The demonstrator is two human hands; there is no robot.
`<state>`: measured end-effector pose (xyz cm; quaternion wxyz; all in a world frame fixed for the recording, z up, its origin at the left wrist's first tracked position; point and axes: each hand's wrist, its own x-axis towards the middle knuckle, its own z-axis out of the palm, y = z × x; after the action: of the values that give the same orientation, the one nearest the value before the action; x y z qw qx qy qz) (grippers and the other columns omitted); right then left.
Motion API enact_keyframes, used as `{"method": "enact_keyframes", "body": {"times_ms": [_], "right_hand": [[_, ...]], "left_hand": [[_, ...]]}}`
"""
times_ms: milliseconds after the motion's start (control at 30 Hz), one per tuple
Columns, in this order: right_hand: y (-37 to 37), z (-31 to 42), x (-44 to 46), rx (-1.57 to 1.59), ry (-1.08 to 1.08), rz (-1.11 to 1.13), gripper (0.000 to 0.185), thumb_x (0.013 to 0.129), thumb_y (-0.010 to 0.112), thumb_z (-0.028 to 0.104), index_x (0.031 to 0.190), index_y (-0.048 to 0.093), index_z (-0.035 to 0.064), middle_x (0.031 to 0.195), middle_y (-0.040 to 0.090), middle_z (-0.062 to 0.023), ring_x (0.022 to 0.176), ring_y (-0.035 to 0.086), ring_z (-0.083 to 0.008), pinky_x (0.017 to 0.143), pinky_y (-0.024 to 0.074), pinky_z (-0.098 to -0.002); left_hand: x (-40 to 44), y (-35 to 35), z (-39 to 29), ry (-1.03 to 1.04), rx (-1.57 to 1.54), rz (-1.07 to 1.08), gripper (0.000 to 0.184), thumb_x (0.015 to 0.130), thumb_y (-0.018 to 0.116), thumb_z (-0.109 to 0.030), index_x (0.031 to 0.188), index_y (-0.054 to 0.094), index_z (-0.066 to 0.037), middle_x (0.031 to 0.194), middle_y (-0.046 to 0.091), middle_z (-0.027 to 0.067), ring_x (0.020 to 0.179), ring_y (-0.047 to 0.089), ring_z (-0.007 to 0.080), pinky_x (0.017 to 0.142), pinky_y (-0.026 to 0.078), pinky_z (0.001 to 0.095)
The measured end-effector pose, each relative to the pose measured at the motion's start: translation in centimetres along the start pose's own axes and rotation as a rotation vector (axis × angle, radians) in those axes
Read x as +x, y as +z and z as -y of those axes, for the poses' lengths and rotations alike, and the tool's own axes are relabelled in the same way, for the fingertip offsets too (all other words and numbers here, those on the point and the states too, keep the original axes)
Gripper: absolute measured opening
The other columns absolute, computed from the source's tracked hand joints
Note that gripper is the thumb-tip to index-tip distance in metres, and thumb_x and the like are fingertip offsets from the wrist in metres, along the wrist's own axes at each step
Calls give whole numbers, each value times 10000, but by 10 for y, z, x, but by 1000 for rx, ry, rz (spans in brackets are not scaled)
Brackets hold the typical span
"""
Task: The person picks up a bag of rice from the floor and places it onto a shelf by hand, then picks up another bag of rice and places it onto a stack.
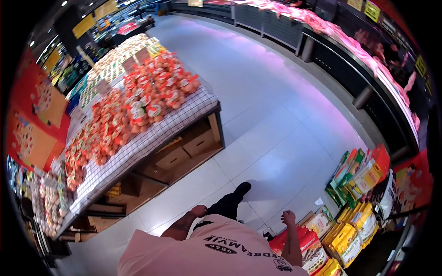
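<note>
My left hand (199,210) hangs beside my dark trouser leg, its fingers curled in with nothing showing in them. Over on the other side, my right hand (288,217) is closed in a loose fist, also without any visible object. It is nearest to the red packages (309,248) and the yellow bags (348,235) stacked at the lower right, apart from them. Ahead of my left hand stands a display table with a checked cloth (159,133). Red-netted bags of eggs (154,92) are heaped on it.
Grey floor tiles (262,119) run forward between the egg table and a dark meat counter (340,69) with pink-lit meat on top. Green and red packages (361,172) stand to the right. Wooden drawers (189,149) sit under the egg table. One dark shoe (243,187) is stepped forward.
</note>
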<state>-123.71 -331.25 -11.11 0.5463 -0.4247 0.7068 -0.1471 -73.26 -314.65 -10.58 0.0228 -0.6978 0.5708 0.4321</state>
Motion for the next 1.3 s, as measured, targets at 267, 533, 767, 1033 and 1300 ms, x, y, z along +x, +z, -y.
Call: {"method": "enact_keyframes", "body": {"times_ms": [267, 533, 767, 1033, 1300], "right_hand": [[-91, -115, -52, -770, -54, -230, 277, 796, 506, 254, 719, 629, 19, 626, 615, -121, 596, 632, -223, 532, 507, -360], [-54, -142, -54, 176, 412, -826, 273, 789, 540, 264, 772, 613, 2, 606, 589, -113, 471, 565, -199, 436, 467, -330], [-39, -91, -25, 213, 536, -721, 352, 701, 548, 319, 702, 630, -24, 678, 598, -227, 645, 614, -317, 602, 469, -404], [-160, -160, -5, 340, 599, -818, 336, 717, 565, 313, 745, 639, -14, 765, 608, -232, 730, 615, -338, 673, 475, -410], [-313, -182, -40, 559, 497, -1049, 281, 765, 567, 287, 832, 629, 21, 792, 632, -172, 762, 622, -271, 700, 482, -353]], "left_hand": [[224, -149, -65, -10, 334, 163, 370, 759, 463, -294, 917, 631, -4, 1003, 598, 204, 941, 564, 349, 832, 446, 409], [418, -256, -237, 439, 447, 11, 309, 794, 469, -291, 868, 635, -41, 962, 605, 178, 951, 549, 349, 817, 447, 418], [446, -190, -375, 448, 181, 213, 293, 801, 529, -271, 923, 616, -20, 785, 640, 125, 672, 617, 219, 611, 480, 312], [390, -85, -466, 648, 655, 461, 357, 805, 540, -352, 995, 616, -60, 838, 648, 156, 805, 621, 306, 752, 484, 367], [441, -23, -632, 596, 698, 398, 318, 791, 547, -331, 935, 649, -66, 925, 629, 180, 897, 594, 334, 800, 468, 391]]}}
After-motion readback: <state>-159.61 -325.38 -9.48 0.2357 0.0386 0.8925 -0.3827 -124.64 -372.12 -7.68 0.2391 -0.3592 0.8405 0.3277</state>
